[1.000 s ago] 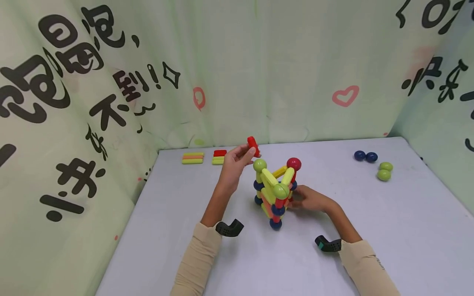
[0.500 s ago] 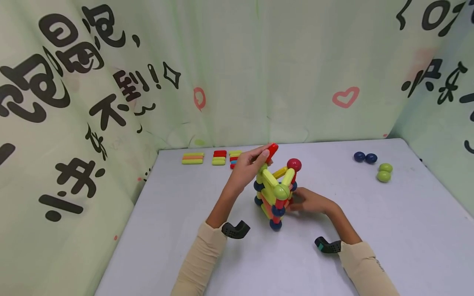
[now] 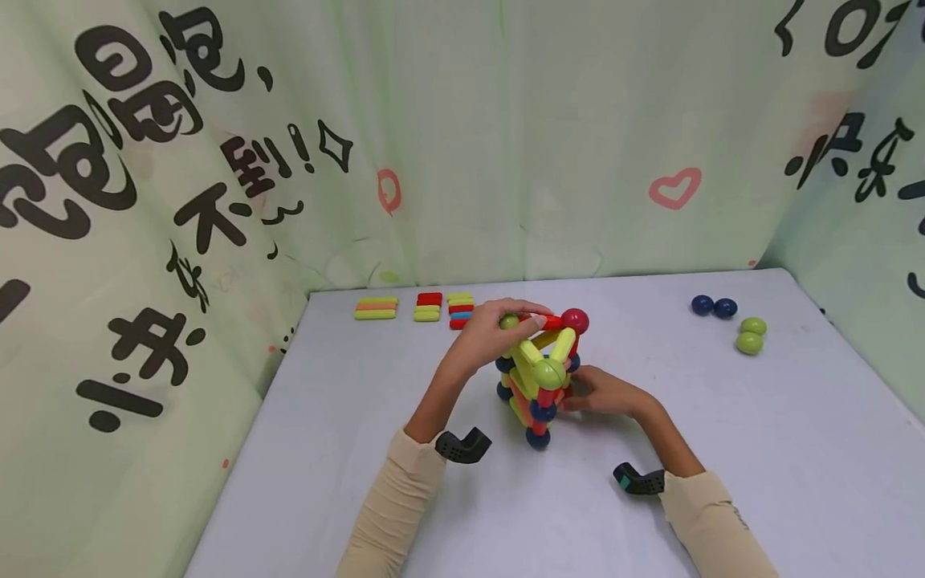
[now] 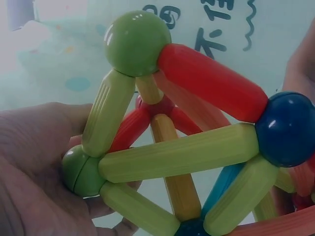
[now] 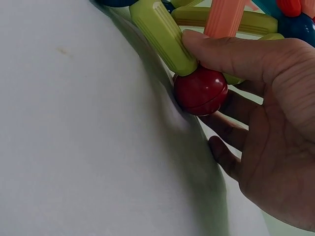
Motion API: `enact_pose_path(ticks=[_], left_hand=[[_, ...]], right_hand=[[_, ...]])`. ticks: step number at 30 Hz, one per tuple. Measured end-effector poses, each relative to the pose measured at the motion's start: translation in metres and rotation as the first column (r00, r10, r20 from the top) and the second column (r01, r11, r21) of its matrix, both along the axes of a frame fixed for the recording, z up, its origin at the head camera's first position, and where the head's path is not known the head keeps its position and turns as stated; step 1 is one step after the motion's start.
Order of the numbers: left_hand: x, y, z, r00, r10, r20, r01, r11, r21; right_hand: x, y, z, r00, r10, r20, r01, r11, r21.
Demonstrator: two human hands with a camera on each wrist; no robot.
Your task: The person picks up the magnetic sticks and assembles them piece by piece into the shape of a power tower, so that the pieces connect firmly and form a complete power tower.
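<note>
A construction of coloured magnetic rods and balls (image 3: 522,381) stands on the table in the head view. At its top my left hand (image 3: 491,333) pinches a red magnetic rod (image 3: 552,323), which spans from near a green ball (image 3: 509,321) to a dark red ball (image 3: 575,321). Fingers of the same hand curl about a green ball (image 4: 82,172) in the left wrist view. Low on the right side, my right hand (image 3: 605,392) holds the construction. The right wrist view has its thumb on a yellow-green rod (image 5: 165,39), above a red ball (image 5: 202,91).
Loose rods lie in groups at the back left: one group (image 3: 376,309), a second (image 3: 428,308) and a third (image 3: 460,309). Two blue balls (image 3: 713,306) and two green balls (image 3: 750,341) sit at the back right. A printed curtain (image 3: 578,144) hangs behind the table.
My left hand has moved right and down onto the construction's top, bringing the red rod from upright to lying level against the red ball. My right hand has stayed in place.
</note>
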State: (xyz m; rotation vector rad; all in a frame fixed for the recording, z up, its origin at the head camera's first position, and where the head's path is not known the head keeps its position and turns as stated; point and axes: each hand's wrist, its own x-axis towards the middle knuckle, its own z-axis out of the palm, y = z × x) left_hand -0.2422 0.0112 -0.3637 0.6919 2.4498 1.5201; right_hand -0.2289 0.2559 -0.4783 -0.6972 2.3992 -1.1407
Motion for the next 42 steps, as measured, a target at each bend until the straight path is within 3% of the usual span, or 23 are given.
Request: enact_pose_path(ticks=[4, 7, 10, 14, 16, 18, 22, 25, 31, 33, 36, 38, 40, 42], left_hand=[[-0.005, -0.005, -0.006, 1.000, 0.014, 0.023, -0.017, 0.993, 0.119], [-0.016, -0.012, -0.015, 0.994, 0.099, 0.054, -0.108, 0.970, 0.217], [-0.030, -0.023, -0.029, 0.971, 0.221, 0.089, -0.236, 0.941, 0.244], [-0.050, -0.041, -0.058, 0.911, 0.400, 0.099, -0.410, 0.901, 0.139], [-0.059, -0.048, -0.076, 0.882, 0.467, 0.068, -0.470, 0.882, 0.040], [-0.068, -0.054, -0.096, 0.865, 0.502, 0.019, -0.500, 0.863, -0.067], [-0.078, -0.057, -0.129, 0.877, 0.470, -0.101, -0.481, 0.846, -0.232], [-0.077, -0.053, -0.141, 0.879, 0.444, -0.171, -0.476, 0.813, -0.336], [-0.079, -0.046, -0.139, 0.857, 0.442, -0.264, -0.515, 0.752, -0.412], [-0.081, -0.045, -0.138, 0.853, 0.408, -0.325, -0.519, 0.724, -0.454], [-0.083, -0.044, -0.139, 0.843, 0.331, -0.423, -0.527, 0.666, -0.529], [-0.083, -0.043, -0.139, 0.838, 0.285, -0.466, -0.528, 0.640, -0.558], [-0.082, -0.042, -0.139, 0.834, 0.261, -0.486, -0.528, 0.633, -0.566], [-0.079, -0.042, -0.139, 0.839, 0.286, -0.462, -0.521, 0.669, -0.531]], right_hand=[[0.001, -0.001, -0.001, 1.000, -0.029, 0.009, 0.029, 0.999, 0.016], [0.001, -0.002, -0.003, 0.999, -0.046, 0.006, 0.046, 0.999, 0.028], [0.001, -0.003, -0.005, 0.998, -0.062, -0.006, 0.062, 0.997, 0.042], [0.001, -0.004, -0.006, 0.996, -0.086, -0.017, 0.087, 0.995, 0.059], [0.002, -0.004, -0.006, 0.996, -0.090, -0.023, 0.091, 0.994, 0.058], [0.002, -0.005, -0.006, 0.995, -0.092, -0.029, 0.093, 0.994, 0.052], [0.002, -0.005, -0.008, 0.994, -0.103, -0.036, 0.104, 0.994, 0.045], [0.003, -0.006, -0.009, 0.992, -0.113, -0.047, 0.115, 0.992, 0.048], [0.004, -0.007, -0.007, 0.990, -0.122, -0.073, 0.125, 0.991, 0.043], [0.003, -0.006, -0.005, 0.990, -0.121, -0.073, 0.124, 0.991, 0.045], [0.002, -0.006, -0.003, 0.990, -0.126, -0.064, 0.130, 0.990, 0.048], [0.002, -0.005, -0.003, 0.990, -0.122, -0.064, 0.126, 0.991, 0.051], [0.001, -0.005, -0.004, 0.990, -0.127, -0.058, 0.130, 0.990, 0.051], [0.001, -0.005, -0.005, 0.990, -0.129, -0.049, 0.131, 0.990, 0.047]])
